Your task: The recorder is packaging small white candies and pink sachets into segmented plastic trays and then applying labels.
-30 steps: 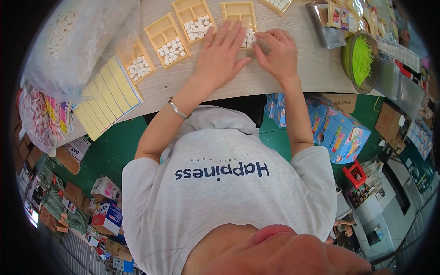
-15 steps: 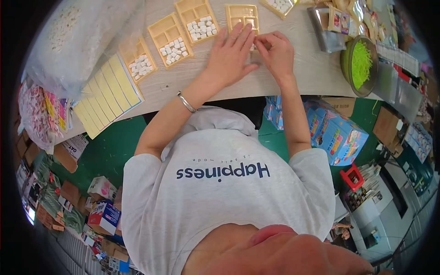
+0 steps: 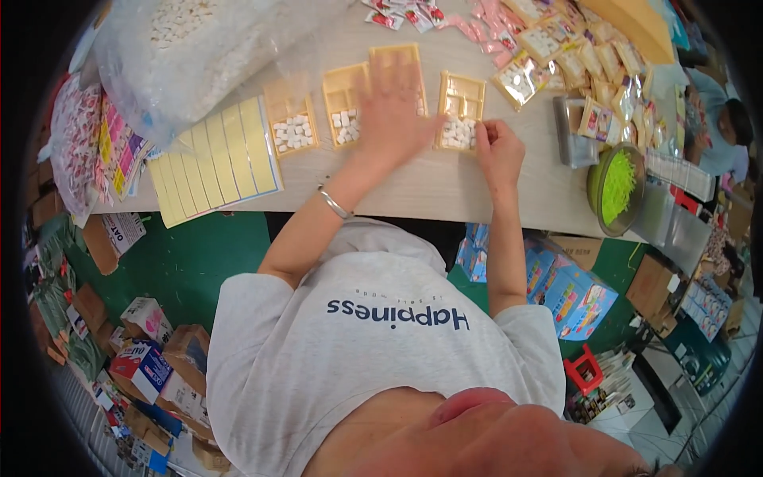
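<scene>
My left hand [image 3: 389, 119] is blurred, its fingers stretched out over a cream compartment tray [image 3: 394, 52], hiding most of it. Just to the right lies another cream tray [image 3: 462, 81] with small white marshmallow-like pieces [image 3: 458, 133] in its near compartment and bare compartments behind. At that tray's near right edge is my right hand [image 3: 502, 151], thumb and fingers pressed together; whatever may be between them is hidden. Left of my left hand, two more trays lie side by side, the outer tray [image 3: 286, 96] and the inner tray [image 3: 340, 79], both with white pieces in their near compartments.
A clear bag of white pieces [image 3: 214, 60] lies at the back left, near a yellow striped sheet [image 3: 214, 163]. Wrapped packs [image 3: 556, 44] and small sachets [image 3: 409, 14] cover the far side. A bowl of green shreds [image 3: 616, 191] stands at the table's right edge.
My left hand has moved left from the rightmost tray to the one beside it, uncovering white pieces. My right hand stays at the rightmost tray's edge. The view has shifted, showing more of the table's far side.
</scene>
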A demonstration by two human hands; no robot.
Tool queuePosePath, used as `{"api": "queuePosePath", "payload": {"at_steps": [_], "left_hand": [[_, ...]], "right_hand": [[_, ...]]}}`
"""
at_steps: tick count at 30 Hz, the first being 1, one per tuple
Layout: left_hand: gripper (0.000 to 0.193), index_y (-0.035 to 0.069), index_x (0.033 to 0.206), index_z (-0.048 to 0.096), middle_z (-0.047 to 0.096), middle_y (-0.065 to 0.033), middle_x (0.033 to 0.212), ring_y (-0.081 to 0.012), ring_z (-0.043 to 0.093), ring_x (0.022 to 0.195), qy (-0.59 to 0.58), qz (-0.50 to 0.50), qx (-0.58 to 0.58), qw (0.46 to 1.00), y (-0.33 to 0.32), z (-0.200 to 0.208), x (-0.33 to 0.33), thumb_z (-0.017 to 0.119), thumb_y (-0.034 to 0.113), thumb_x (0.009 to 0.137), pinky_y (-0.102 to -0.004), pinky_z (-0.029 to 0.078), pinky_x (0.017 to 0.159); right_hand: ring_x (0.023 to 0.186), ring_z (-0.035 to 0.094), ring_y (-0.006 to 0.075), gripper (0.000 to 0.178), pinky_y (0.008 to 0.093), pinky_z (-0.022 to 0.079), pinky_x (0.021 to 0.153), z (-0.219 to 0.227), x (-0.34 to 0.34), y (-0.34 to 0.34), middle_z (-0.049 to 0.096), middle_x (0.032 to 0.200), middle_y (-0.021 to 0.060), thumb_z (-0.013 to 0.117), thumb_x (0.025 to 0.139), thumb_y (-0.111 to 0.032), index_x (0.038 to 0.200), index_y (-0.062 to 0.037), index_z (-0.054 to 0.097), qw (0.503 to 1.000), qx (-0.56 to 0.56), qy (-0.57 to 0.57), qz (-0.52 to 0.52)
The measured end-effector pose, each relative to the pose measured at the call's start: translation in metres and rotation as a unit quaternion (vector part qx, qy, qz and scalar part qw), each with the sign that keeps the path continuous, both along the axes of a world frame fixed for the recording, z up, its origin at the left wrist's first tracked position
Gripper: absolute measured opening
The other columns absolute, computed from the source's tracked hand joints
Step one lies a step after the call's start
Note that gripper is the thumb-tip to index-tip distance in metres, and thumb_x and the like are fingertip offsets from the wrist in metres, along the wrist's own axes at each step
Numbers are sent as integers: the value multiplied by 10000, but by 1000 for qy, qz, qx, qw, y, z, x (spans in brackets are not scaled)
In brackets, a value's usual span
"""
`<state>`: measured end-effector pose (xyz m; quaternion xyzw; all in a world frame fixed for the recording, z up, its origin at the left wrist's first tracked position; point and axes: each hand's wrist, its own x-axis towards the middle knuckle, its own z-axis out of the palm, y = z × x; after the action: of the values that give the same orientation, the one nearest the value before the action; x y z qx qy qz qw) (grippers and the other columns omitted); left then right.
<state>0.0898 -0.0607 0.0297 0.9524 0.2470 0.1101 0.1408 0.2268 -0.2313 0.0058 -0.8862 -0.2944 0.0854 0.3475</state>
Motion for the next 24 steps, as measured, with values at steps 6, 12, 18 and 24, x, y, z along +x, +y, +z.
{"api": "queuePosePath", "payload": {"at_steps": [6, 12, 18, 24], "left_hand": [[800, 195, 1547, 416, 276, -113, 1642, -446, 195, 1504, 50, -3, 19, 999, 53, -15, -34, 591, 633, 901, -719, 151, 1152], [803, 213, 1546, 418, 310, -79, 1628, -407, 209, 1504, 55, -109, 1, 993, 18, -9, -37, 586, 650, 894, -718, 141, 1155], [849, 53, 1534, 385, 297, -149, 1627, -422, 211, 1505, 17, 8, -29, 999, 29, 6, -76, 614, 580, 910, -645, 128, 1200], [936, -95, 1509, 317, 266, -270, 1608, -435, 186, 1515, 70, 112, -36, 991, 40, -15, -124, 643, 542, 906, -577, 139, 1221]], "right_hand": [[673, 677, 288, 194, 392, 542, 648, 36, -2, 17, 695, 754, 121, 698, 923, -238, 922, -47, 732, 994, -70, -77, 25], [961, 672, 317, 213, 442, 544, 827, 15, 109, 139, 724, 979, 92, 698, 907, -323, 955, -126, 765, 935, -38, -336, 105], [992, 660, 324, 249, 453, 526, 883, 3, 125, 171, 718, 1012, 88, 716, 868, -360, 930, -124, 766, 918, -182, -325, 134], [890, 626, 285, 118, 432, 478, 811, 32, 66, 146, 675, 896, 57, 725, 892, -222, 906, -107, 707, 928, 45, -280, 243]]}}
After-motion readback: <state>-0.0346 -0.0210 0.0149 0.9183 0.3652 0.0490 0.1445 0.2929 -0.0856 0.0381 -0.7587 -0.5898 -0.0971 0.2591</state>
